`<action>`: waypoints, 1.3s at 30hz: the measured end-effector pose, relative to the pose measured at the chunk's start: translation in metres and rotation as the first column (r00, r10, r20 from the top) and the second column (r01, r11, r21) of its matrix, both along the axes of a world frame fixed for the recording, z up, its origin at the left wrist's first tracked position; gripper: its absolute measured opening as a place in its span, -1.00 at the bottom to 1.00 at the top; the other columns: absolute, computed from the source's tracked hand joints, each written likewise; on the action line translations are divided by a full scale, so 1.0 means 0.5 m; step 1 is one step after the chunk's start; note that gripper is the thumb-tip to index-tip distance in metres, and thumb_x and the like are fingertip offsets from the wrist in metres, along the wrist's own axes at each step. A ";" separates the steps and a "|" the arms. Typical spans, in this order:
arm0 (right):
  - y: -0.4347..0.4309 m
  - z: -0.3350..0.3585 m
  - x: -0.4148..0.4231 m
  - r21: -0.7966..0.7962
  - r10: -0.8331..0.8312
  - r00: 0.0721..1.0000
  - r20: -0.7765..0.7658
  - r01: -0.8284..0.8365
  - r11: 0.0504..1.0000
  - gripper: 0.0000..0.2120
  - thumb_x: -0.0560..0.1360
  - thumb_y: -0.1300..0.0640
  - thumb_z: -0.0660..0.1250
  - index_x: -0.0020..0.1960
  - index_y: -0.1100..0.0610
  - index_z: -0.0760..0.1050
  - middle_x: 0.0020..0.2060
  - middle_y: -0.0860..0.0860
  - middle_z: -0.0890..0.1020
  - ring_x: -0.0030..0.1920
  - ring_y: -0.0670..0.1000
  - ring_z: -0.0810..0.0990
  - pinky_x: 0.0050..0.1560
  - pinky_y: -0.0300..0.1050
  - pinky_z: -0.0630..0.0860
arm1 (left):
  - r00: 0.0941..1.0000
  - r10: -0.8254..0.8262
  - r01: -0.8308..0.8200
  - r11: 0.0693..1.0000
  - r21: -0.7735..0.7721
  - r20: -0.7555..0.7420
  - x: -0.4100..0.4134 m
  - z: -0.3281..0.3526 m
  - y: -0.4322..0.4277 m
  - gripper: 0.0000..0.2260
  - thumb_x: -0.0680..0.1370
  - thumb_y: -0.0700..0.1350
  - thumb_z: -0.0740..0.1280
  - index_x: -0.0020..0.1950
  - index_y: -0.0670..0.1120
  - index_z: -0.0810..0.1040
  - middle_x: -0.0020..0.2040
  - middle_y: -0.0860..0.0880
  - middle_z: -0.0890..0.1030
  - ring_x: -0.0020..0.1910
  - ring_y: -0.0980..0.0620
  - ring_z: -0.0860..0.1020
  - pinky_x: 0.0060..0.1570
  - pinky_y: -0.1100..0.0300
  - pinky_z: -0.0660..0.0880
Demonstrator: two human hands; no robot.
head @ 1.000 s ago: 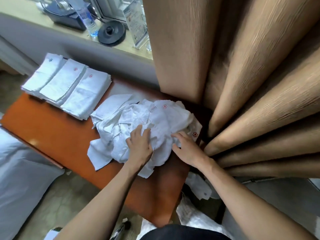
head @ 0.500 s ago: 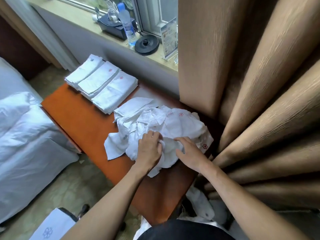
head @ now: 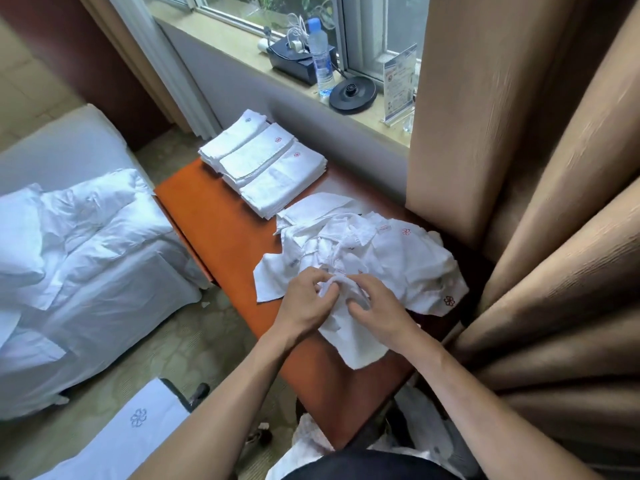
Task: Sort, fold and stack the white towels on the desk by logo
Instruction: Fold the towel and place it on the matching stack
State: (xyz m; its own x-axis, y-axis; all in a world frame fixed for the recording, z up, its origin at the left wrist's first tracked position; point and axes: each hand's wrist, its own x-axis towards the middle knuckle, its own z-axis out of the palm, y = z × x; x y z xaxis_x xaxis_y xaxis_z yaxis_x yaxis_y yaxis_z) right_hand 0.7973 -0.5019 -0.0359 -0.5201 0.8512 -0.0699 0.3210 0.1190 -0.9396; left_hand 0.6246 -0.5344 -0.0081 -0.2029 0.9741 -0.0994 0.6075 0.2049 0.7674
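Note:
A loose heap of white towels (head: 391,251) lies on the orange desk (head: 221,220), some showing red logos. At the heap's near edge my left hand (head: 304,303) and my right hand (head: 375,306) both pinch one crumpled white towel (head: 349,334), whose lower part hangs over the desk toward me. Three stacks of folded towels (head: 266,164) sit side by side at the desk's far left end; the farthest shows a dark logo, the other two red logos.
Brown curtains (head: 536,202) hang close on the right. A bed with white bedding (head: 69,258) stands left of the desk. On the windowsill are a water bottle (head: 320,60), a black kettle base (head: 352,94) and a card stand (head: 398,84). More white cloth (head: 426,427) lies on the floor below.
My hands have come together at the heap's near edge and taken hold of one towel. My head has lifted, bringing the bed and window into view.

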 end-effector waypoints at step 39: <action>-0.096 0.225 -0.013 0.459 -0.506 0.668 0.545 0.267 0.847 -0.71 0.66 -0.23 0.20 0.02 -0.05 0.54 -0.14 -0.10 0.64 0.01 0.14 0.62 -0.12 0.06 0.45 | 0.774 -0.390 0.470 0.882 0.039 -0.499 -0.242 0.223 0.016 -0.89 0.53 -0.09 0.31 -0.16 -0.07 0.43 -0.17 -0.10 0.55 -0.10 -0.22 0.55 -0.17 0.02 0.46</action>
State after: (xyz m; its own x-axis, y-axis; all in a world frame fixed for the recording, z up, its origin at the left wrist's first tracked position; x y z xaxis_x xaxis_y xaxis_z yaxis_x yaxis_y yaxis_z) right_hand 0.7909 -0.5498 0.0765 -0.0721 0.9957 0.0580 0.8987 0.0901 -0.4293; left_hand 0.5035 -0.5261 0.1034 0.2584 0.9645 0.0537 0.8924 -0.2596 0.3692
